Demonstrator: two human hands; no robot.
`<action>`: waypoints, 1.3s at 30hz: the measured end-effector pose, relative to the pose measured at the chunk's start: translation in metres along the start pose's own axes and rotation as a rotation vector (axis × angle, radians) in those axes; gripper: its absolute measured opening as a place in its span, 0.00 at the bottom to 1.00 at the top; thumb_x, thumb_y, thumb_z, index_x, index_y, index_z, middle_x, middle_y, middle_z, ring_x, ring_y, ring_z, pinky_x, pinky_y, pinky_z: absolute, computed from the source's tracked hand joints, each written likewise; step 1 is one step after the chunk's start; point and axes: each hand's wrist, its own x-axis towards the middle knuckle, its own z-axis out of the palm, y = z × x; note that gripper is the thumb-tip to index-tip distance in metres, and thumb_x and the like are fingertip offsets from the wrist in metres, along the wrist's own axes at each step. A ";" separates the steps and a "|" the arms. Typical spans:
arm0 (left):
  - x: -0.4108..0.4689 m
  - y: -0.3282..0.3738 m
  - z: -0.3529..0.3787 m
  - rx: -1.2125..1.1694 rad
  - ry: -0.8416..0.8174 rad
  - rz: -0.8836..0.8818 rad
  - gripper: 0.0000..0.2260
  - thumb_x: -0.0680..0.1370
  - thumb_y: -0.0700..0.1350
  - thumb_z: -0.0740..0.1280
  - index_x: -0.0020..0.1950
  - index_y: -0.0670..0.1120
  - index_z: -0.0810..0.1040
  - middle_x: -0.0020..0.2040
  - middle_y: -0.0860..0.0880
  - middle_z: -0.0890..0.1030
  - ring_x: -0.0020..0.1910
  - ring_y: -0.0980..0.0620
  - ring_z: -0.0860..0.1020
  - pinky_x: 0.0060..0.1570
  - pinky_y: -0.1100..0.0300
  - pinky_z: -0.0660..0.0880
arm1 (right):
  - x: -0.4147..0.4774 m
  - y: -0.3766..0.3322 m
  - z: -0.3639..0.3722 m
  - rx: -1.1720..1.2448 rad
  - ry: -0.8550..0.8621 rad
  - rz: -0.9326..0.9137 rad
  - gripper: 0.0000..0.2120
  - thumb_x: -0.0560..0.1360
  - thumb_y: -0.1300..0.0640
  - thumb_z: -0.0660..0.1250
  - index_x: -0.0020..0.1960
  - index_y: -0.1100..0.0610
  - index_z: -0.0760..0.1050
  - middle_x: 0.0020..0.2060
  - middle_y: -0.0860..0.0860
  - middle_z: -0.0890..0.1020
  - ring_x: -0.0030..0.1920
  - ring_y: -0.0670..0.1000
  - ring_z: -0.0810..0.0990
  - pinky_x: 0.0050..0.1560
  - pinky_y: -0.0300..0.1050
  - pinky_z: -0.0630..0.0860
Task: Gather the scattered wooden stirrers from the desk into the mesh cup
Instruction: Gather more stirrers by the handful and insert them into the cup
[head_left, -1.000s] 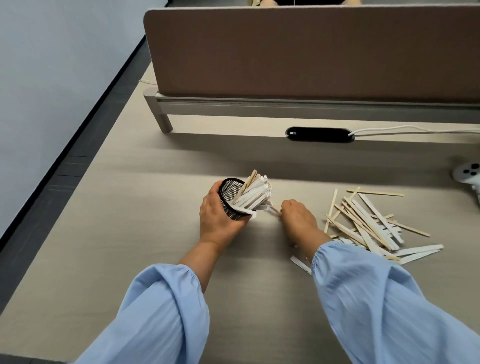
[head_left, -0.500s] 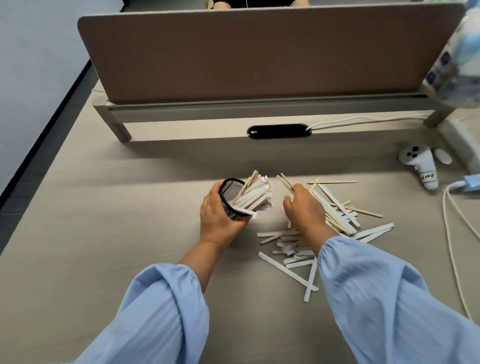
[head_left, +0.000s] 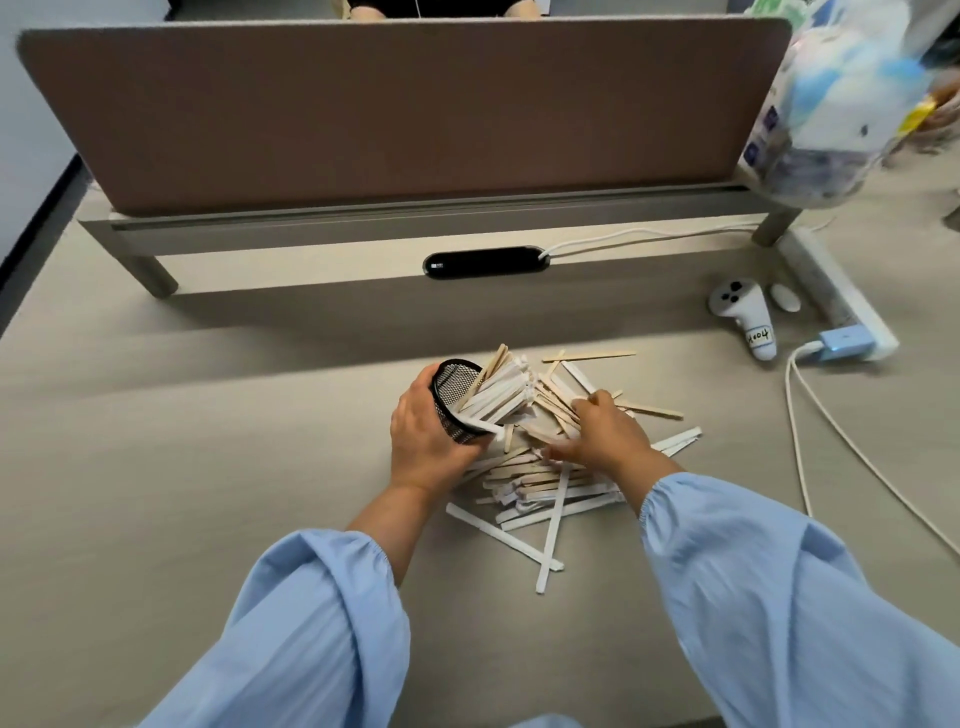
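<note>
A black mesh cup is tipped toward the right, and my left hand is wrapped around its side. A bundle of wooden and white-wrapped stirrers sticks out of its mouth. Just right of the cup, my right hand sits in the loose pile of stirrers, with thumb and fingers closed around a bunch of them. More stirrers lie fanned on the desk under and in front of that hand; some are hidden beneath it.
A brown divider panel stands along the back with a black oval cable port below it. At the right are a white controller, a blue plug, a white cable and a plastic bag.
My right hand has swept the stirrers leftward into a tighter pile beside the cup and now grips a bunch. The view has shifted right; the cup stays tilted in my left hand.
</note>
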 end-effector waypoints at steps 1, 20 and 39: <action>-0.001 0.001 0.001 0.010 -0.002 0.004 0.41 0.58 0.51 0.76 0.67 0.40 0.65 0.60 0.41 0.75 0.57 0.40 0.73 0.59 0.43 0.69 | 0.001 -0.001 0.001 -0.011 0.008 0.001 0.37 0.63 0.36 0.72 0.64 0.56 0.68 0.63 0.55 0.68 0.59 0.58 0.75 0.57 0.51 0.74; -0.009 0.012 0.006 0.061 0.101 -0.071 0.41 0.58 0.54 0.73 0.67 0.40 0.64 0.60 0.41 0.74 0.59 0.40 0.72 0.60 0.43 0.68 | 0.013 -0.006 0.001 -0.171 0.149 -0.220 0.13 0.76 0.67 0.51 0.58 0.59 0.67 0.57 0.59 0.77 0.58 0.60 0.71 0.58 0.52 0.66; 0.012 0.024 0.032 0.101 0.179 -0.136 0.42 0.59 0.48 0.78 0.68 0.40 0.63 0.63 0.40 0.73 0.61 0.40 0.71 0.63 0.44 0.67 | 0.068 0.025 -0.022 0.001 0.022 -0.066 0.15 0.76 0.64 0.57 0.61 0.61 0.70 0.60 0.60 0.74 0.61 0.61 0.73 0.57 0.51 0.71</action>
